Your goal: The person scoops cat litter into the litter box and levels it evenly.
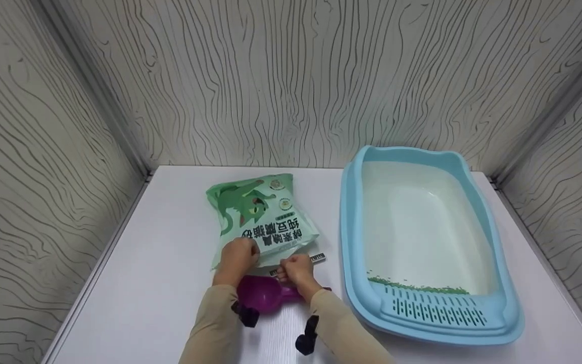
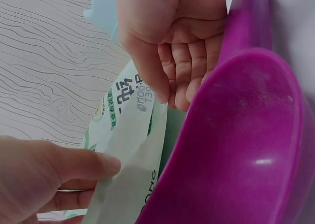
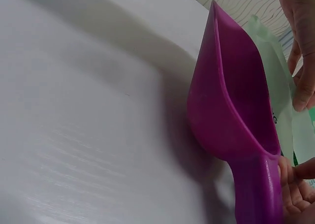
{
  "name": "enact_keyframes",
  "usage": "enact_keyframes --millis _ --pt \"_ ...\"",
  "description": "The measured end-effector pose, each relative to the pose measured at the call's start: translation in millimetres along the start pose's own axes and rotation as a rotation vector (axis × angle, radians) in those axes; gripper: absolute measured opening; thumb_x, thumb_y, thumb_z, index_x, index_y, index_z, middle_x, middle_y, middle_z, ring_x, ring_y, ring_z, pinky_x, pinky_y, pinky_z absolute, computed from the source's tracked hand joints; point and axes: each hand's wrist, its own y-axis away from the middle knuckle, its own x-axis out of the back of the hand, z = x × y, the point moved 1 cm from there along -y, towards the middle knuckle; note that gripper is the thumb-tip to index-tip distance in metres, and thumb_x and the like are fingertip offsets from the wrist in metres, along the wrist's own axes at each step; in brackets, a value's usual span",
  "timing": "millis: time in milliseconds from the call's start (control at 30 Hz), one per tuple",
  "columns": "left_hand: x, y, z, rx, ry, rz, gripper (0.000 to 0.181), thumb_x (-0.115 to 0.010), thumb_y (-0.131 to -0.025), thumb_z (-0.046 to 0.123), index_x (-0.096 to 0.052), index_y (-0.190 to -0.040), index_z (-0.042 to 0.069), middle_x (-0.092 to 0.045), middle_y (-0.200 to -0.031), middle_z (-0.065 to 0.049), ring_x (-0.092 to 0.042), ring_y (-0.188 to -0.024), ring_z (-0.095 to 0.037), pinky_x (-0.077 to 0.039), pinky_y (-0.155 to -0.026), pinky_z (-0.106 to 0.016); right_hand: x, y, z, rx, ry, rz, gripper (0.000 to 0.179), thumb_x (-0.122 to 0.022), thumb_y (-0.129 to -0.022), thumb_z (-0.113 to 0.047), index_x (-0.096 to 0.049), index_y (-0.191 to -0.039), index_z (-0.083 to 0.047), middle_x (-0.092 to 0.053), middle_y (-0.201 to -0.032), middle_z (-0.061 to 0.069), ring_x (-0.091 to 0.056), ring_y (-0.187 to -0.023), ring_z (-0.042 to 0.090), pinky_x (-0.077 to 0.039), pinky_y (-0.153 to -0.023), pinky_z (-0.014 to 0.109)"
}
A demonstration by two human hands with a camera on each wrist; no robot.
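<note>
A green and white cat litter bag (image 1: 258,215) with a cat printed on it lies on the table, its near edge toward me. My left hand (image 1: 239,258) pinches that edge at the left, thumb on top and fingers beneath, as the left wrist view shows. Further right along the edge, the thumb and fingers of my right hand (image 1: 298,270) pinch the bag too. A purple scoop (image 1: 260,293) sits just in front of the bag under my wrists. Its handle (image 3: 258,189) passes beside my right hand, which holds only the bag's edge (image 2: 160,115).
To the right stands a large light-blue litter box (image 1: 349,242) with a white inside and a slotted front ledge (image 1: 437,311). A dark patterned strip (image 1: 317,258) shows by the bag's near right corner. Wood-grain panels (image 1: 250,81) enclose the white table (image 1: 164,242).
</note>
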Motion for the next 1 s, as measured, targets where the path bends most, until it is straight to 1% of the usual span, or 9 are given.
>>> enact_keyframes --millis 200,300,467,600,833,1000 --pt "1.3 1.6 0.2 -0.025 -0.021 0.034 0.007 -0.070 -0.073 0.005 -0.071 -0.067 0.008 -0.068 -0.065 -0.004 -0.052 -0.057 -0.012 -0.045 -0.056 -0.029 0 1.0 0 0.000 0.007 -0.003 0.017 -0.052 -0.088 0.002 -0.063 -0.082 0.013 -0.059 -0.056 0.002 -0.054 -0.045 0.005 -0.051 -0.047 0.020" --pt "2.8 2.2 0.2 -0.034 -0.020 0.054 0.008 -0.070 -0.074 0.005 -0.071 -0.067 0.008 -0.068 -0.065 -0.004 -0.055 -0.058 -0.013 -0.047 -0.057 -0.029 0 1.5 0 0.004 0.028 -0.001 0.016 -0.053 -0.088 0.002 -0.063 -0.082 0.012 -0.061 -0.057 0.003 -0.054 -0.044 0.005 -0.051 -0.047 0.020" --pt "8.8 3.4 0.5 -0.070 -0.001 0.125 0.009 -0.071 -0.075 0.006 -0.071 -0.067 0.009 -0.068 -0.067 -0.004 -0.060 -0.061 -0.016 -0.048 -0.058 -0.030 2 1.1 0 0.020 0.083 0.011 0.014 -0.054 -0.087 0.002 -0.063 -0.079 0.009 -0.061 -0.055 0.001 -0.053 -0.043 0.004 -0.051 -0.046 0.020" --pt "15.8 4.3 2.1 -0.096 0.004 0.176 0.009 -0.073 -0.075 0.007 -0.071 -0.067 0.009 -0.068 -0.067 -0.003 -0.062 -0.062 -0.016 -0.050 -0.058 -0.031 4 1.6 1 0.041 0.103 0.017 0.015 -0.053 -0.084 0.003 -0.064 -0.079 0.011 -0.061 -0.053 0.000 -0.053 -0.040 0.003 -0.050 -0.044 0.019" --pt "24.3 6.2 4.5 -0.124 -0.013 0.247 0.009 -0.073 -0.076 0.007 -0.071 -0.068 0.010 -0.068 -0.067 -0.002 -0.062 -0.061 -0.016 -0.051 -0.057 -0.032 3 2.2 3 0.043 0.106 0.004 0.016 -0.052 -0.084 0.004 -0.064 -0.075 0.011 -0.058 -0.050 -0.001 -0.053 -0.039 0.003 -0.050 -0.044 0.019" --pt "29.6 6.4 6.9 -0.148 -0.002 0.287 0.009 -0.072 -0.076 0.007 -0.070 -0.069 0.010 -0.067 -0.067 -0.002 -0.062 -0.061 -0.016 -0.051 -0.057 -0.032 3 2.5 2 0.041 0.140 0.011 0.016 -0.054 -0.084 0.003 -0.066 -0.077 0.012 -0.062 -0.052 0.002 -0.054 -0.040 0.003 -0.052 -0.046 0.021"
